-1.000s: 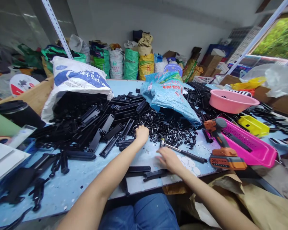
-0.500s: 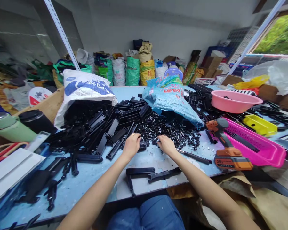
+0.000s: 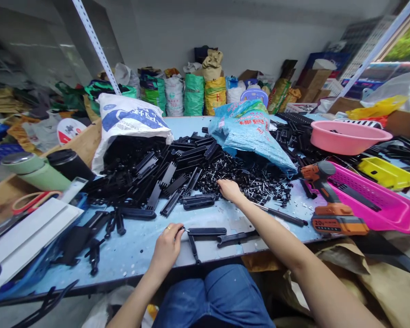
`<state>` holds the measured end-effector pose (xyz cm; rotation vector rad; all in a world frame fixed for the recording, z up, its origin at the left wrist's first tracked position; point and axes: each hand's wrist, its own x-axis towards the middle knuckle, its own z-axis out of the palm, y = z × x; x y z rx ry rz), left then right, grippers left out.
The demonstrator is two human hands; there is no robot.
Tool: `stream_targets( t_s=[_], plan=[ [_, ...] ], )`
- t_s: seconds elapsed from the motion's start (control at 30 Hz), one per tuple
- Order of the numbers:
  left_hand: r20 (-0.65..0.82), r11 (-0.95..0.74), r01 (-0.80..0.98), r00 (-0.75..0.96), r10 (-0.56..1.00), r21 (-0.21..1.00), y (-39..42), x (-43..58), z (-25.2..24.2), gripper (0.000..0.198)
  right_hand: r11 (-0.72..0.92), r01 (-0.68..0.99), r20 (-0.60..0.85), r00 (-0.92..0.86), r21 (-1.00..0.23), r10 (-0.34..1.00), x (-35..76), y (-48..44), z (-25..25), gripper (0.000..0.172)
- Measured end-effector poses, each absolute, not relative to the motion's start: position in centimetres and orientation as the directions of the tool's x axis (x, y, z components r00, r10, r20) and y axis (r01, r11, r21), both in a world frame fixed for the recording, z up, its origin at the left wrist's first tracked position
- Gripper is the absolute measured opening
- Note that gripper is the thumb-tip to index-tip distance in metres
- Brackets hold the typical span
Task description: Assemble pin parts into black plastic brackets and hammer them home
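Note:
My left hand is near the front of the table, thumb and forefinger pinched on a small black-headed metal pin. Just right of it lie a long black plastic bar and a black strip angled toward the table edge. Another black bar with a notched end rests beside them. My right hand reaches into the heap of small black-headed pins, its fingers bent down and closed. Whatever they hold is hidden. A short black plastic part lies left of that hand.
A white sack spills black plastic parts at left; a blue sack stands behind the pins. On the right are a screwdriver, an orange cordless drill, a magenta basket and a pink basin. Scissors lie left.
My left hand has drawn back from the heap toward the table's front edge, with a pin in its fingertips. My right hand stays at the heap, and the view has shifted slightly.

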<state>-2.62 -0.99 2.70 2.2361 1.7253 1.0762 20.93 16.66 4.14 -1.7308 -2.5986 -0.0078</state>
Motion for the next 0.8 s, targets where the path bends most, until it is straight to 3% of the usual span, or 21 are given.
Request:
stream_targets(
  t_s=[0.33,0.5,0.7,0.8],
  plan=[
    [0.414,-0.356,0.917,0.258,0.873,0.179,-0.9,-1.2,2.9,0.025,0.367,0.926,0.078,-0.360,-0.089,0.930,21.0,14.1,4.7,0.025],
    [0.550,-0.498,0.864,0.383,0.742,0.070,-1.0,-0.8,1.6,0.036,0.391,0.904,0.069,-0.385,-0.175,0.920,21.0,13.1,4.8,0.020],
    [0.665,-0.524,0.810,0.241,0.707,0.263,-0.5,-1.4,0.6,0.032,0.240,0.945,0.085,-0.226,-0.221,0.970,18.2,15.9,4.6,0.021],
    [0.688,-0.572,0.780,0.272,0.673,0.252,-0.4,-1.7,0.6,0.031,0.217,0.944,0.080,-0.203,-0.247,0.976,17.2,16.9,5.0,0.017]
  ],
)
